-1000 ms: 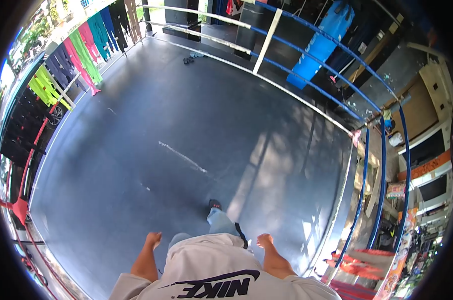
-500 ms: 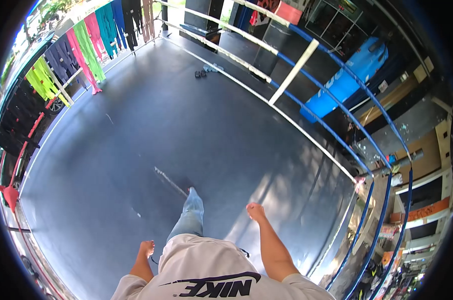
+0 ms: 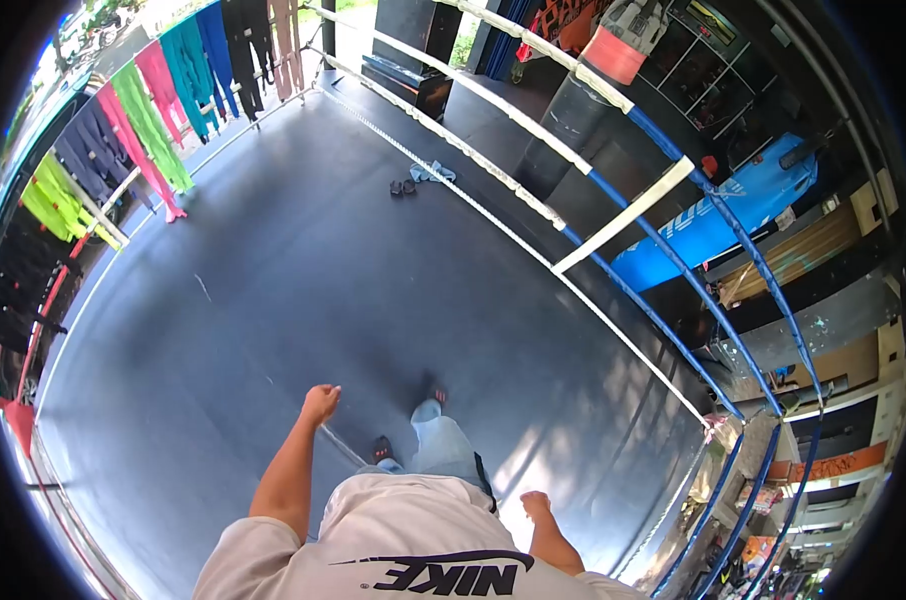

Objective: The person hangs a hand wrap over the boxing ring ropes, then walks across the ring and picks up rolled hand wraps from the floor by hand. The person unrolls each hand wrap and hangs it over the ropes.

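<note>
My left hand (image 3: 321, 402) is raised in front of me at the lower middle, its fingers curled together, over the dark mat (image 3: 303, 260). Lower and to the right, my right hand (image 3: 535, 503) hangs beside my body, its fingers also folded in. I can make out no object in either hand, and neither touches anything. Below them show my light shirt (image 3: 413, 520), my blue jeans (image 3: 445, 442) and both dark shoes, one (image 3: 382, 450) behind the other.
White and blue ropes (image 3: 583, 165) bound the ring on the right, with a blue punching bag (image 3: 713, 225) beyond. Colourful clothes (image 3: 153, 130) hang at the upper left. Small dark items (image 3: 403, 187) and a blue cloth (image 3: 432, 172) lie near the far ropes.
My left hand has swung up and forward, while my right hand has dropped back towards my body. My feet have stepped forward, and the far ropes and the items beside them appear closer.
</note>
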